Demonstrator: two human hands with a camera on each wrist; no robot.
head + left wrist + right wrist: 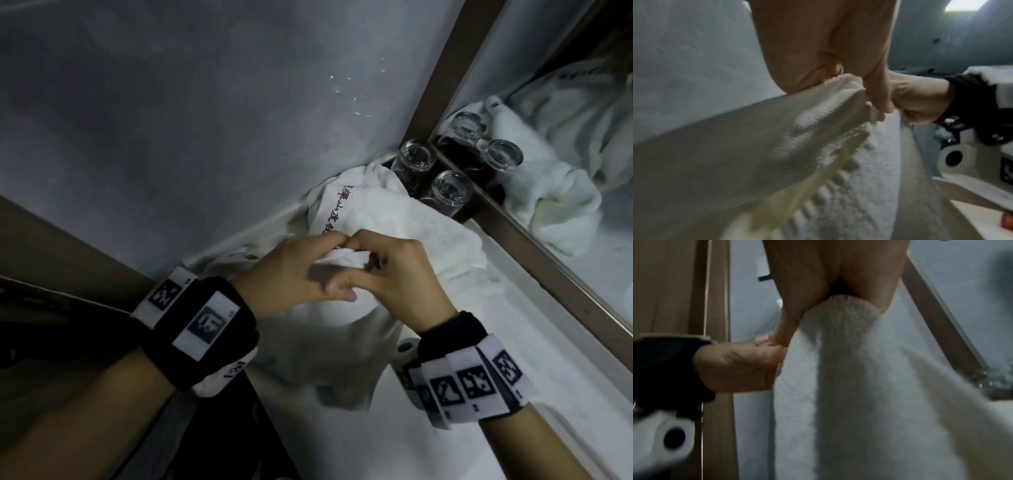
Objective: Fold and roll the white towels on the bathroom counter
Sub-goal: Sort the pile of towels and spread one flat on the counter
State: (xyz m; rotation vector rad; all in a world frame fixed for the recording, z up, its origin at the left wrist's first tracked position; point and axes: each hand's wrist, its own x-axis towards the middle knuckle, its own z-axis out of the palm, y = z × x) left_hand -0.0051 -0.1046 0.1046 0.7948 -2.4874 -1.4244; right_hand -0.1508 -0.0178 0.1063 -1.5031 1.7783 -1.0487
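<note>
Above the counter, my left hand and right hand meet, each gripping the bunched top edge of a white towel that hangs down from them. The left wrist view shows my left hand pinching the towel's ribbed hem, with the right hand gripping close beside it. In the right wrist view, my right hand pinches a fold of the towel, and the left hand holds its edge. Behind the hands lies a heap of white towels with red lettering.
Two upturned glasses stand on a dark tray in the corner beyond the towels. A framed mirror runs along the right of the white counter. A grey wall closes the far side.
</note>
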